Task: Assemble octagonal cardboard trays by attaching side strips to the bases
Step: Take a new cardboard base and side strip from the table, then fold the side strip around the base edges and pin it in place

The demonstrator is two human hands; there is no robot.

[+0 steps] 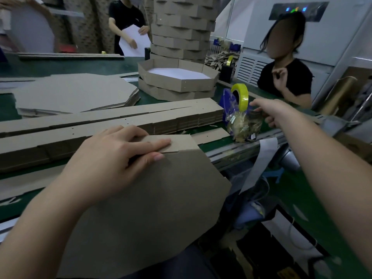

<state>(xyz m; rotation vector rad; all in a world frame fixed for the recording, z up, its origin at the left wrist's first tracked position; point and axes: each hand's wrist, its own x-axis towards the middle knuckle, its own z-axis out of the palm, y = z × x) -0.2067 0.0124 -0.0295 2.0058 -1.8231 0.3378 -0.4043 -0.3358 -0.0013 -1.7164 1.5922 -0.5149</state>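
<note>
Your left hand point(112, 158) lies flat on the octagonal cardboard base point(151, 208), which tilts up from your lap against the near edge of the green desk point(80, 65). The fingers are stretched out and press a side strip point(181, 141) down along the base's far edge, with the thumb just beside them on the base itself. Your right hand point(269, 111) is well apart from the left, reaching out to the clear bag point(243, 125) of small pale pieces that stands on the desk's right end. The thumb points over the bag's top and the other fingers curl at its side (whether they grip the plastic or only touch it, you cannot tell from here). A yellow tape roll point(241, 95) stands just behind the bag. Between your hands and the far side, long stacks of strips point(120, 121) lie across the desk. Behind them sits a pile of flat bases point(70, 93) on the left, and finished trays point(179, 77) are stacked near the middle, the top one showing a white inside.
</note>
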